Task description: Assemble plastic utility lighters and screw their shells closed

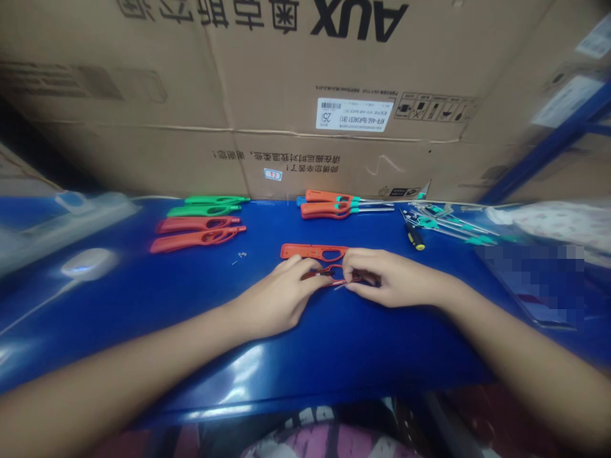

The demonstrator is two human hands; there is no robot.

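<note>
My left hand [291,289] is closed on the handle end of a red lighter casing half [337,272] low over the blue table, covering much of it. At the casing's nose end, my right hand [382,273] has its fingers curled in a pinch. Dark inner parts show near the left fingertips, but I cannot make out their kind. Just beyond the hands lies a second, orange-red casing half [296,251], its trigger opening visible, its right end behind my right fingers.
Red casings [191,240] and green casings [205,210] lie at the back left. Orange lighters with metal tubes [324,210] sit at the back, beside a black-yellow screwdriver [415,238] and several tube parts [453,224]. A large cardboard box [267,83] walls the far edge.
</note>
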